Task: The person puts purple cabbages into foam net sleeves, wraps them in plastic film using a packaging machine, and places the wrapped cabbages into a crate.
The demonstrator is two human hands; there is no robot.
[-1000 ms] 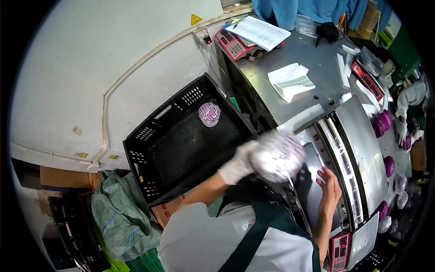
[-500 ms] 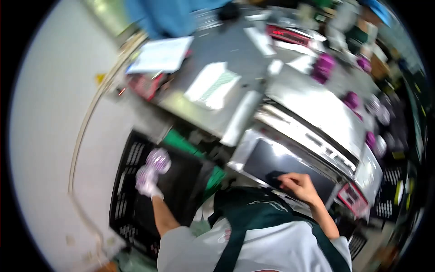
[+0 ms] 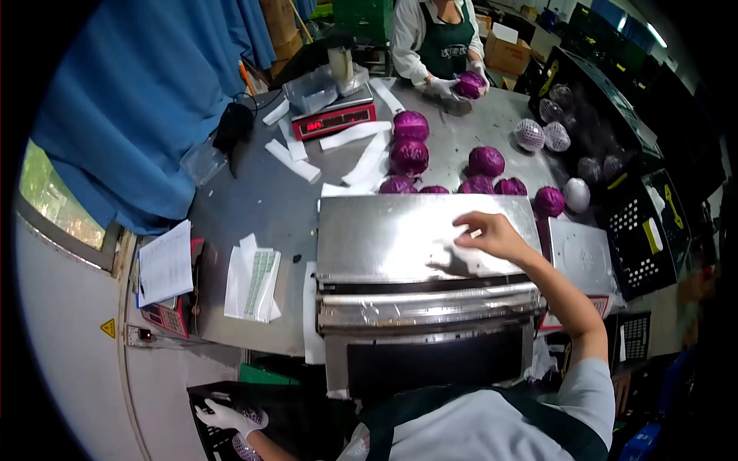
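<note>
My left hand [image 3: 221, 417], in a white glove, is at the black crate [image 3: 296, 411] low on the left. Its fingers are spread, close beside a netted purple ball [image 3: 256, 417]; a second netted ball [image 3: 244, 447] lies just below, partly hidden by my wrist. My bare right hand [image 3: 492, 237] hovers over the shiny metal top of the wrapping machine [image 3: 369, 238], thumb and fingers bent and apart, nothing visible between them. Behind the machine's far edge sit several bare red cabbages [image 3: 409, 157]. The machine's front has a film roll [image 3: 430, 301] and a dark pad [image 3: 438, 357].
Across the table, a co-worker in white gloves holds a red cabbage [image 3: 470, 84]. A red scale [image 3: 334, 119] and paper strips [image 3: 355, 136] lie at the back. Netted cabbages [image 3: 530, 134] are on the right near black crates [image 3: 638, 230]. A clipboard [image 3: 165, 263] is on the left.
The view has swung and tilted up. My right hand moved forward from the dark pad to above the metal top. My left hand, earlier at the netted balls, now has its fingers spread beside them.
</note>
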